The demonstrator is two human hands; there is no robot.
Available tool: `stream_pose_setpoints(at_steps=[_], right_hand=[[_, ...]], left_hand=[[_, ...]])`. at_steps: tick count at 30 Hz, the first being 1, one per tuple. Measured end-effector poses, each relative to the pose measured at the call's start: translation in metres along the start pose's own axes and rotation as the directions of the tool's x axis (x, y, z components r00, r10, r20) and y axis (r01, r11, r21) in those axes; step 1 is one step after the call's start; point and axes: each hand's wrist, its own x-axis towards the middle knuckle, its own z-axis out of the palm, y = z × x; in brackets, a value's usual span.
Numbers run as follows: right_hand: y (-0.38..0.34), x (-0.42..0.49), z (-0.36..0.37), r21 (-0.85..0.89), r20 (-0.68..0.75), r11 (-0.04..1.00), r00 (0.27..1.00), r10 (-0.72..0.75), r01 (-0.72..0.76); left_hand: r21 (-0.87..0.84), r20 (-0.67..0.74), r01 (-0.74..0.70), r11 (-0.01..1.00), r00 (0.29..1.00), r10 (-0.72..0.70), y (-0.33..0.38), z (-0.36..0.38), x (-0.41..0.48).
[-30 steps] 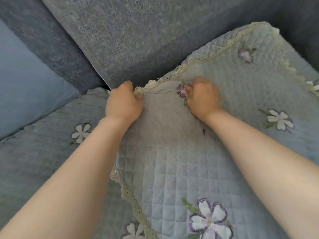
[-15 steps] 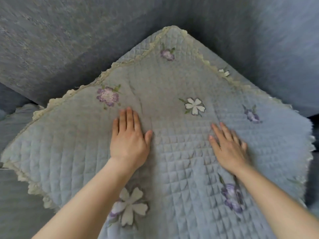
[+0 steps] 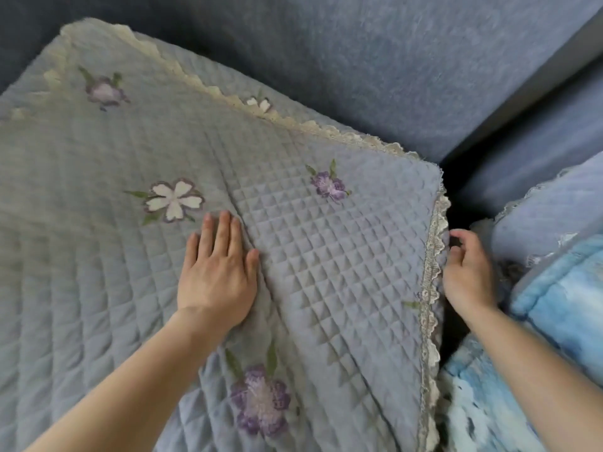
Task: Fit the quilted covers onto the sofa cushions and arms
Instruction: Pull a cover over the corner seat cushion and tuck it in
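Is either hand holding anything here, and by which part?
Left hand lies flat on the blue-grey quilted floral cover, gripping nothing. Right hand is at its lace edge; grip unclear.

Blue-grey quilted cover [image 3: 326, 256], white and purple embroidered flowers, cream lace trim, spread across left and centre, diagonal crease through its middle; far edge against dark blue sofa [image 3: 391, 76]; second lace-edged cover [image 3: 548, 203] bunched at right

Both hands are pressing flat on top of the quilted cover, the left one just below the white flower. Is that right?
Not quite. Only the left hand presses flat on the quilted cover, just below the white flower. The right hand is off the top, beside the cover's lace edge on the right, fingers loosely curled, gripping nothing visible. The head view shows it.
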Motion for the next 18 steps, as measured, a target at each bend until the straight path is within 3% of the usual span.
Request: stream_pose_setpoints(at_steps=[2, 3, 6, 8, 12, 15, 17, 18], right_hand=[[0.010, 0.024, 0.003, 0.246, 0.011, 0.920, 0.950, 0.313, -0.306], [0.014, 0.033, 0.008, 0.289, 0.111, 0.857, 0.904, 0.413, -0.427], [0.007, 0.049, 0.033, 0.259, 0.467, 0.728, 0.742, 0.481, -0.635], [-0.001, 0.056, 0.046, 0.266, 0.471, 0.744, 0.756, 0.456, -0.614], [-0.008, 0.070, 0.047, 0.281, 0.347, 0.767, 0.806, 0.479, -0.577], [-0.016, 0.086, 0.043, 0.284, 0.405, 0.690, 0.736, 0.542, -0.665], [-0.028, 0.090, 0.047, 0.193, 0.265, 0.837, 0.849, 0.458, -0.512], [-0.036, 0.087, 0.048, 0.150, 0.198, 0.923, 0.926, 0.322, -0.354]], left_hand=[[0.012, -0.015, 0.038, 0.999, 0.999, -0.037, 0.013, 0.008, 0.011], [0.030, -0.023, 0.048, 0.998, 0.999, -0.047, 0.018, 0.011, 0.016], [0.066, -0.030, 0.092, 0.994, 0.995, -0.090, 0.025, 0.010, 0.023], [0.079, -0.021, 0.136, 0.988, 0.991, -0.134, 0.034, 0.010, 0.030], [0.098, -0.002, 0.235, 0.967, 0.972, -0.236, 0.064, 0.015, 0.052], [0.133, -0.024, 0.239, 0.962, 0.971, -0.238, 0.080, 0.022, 0.067], [0.136, -0.040, 0.186, 0.973, 0.982, -0.182, 0.084, 0.025, 0.074], [0.127, -0.048, 0.164, 0.978, 0.986, -0.159, 0.084, 0.027, 0.076]])
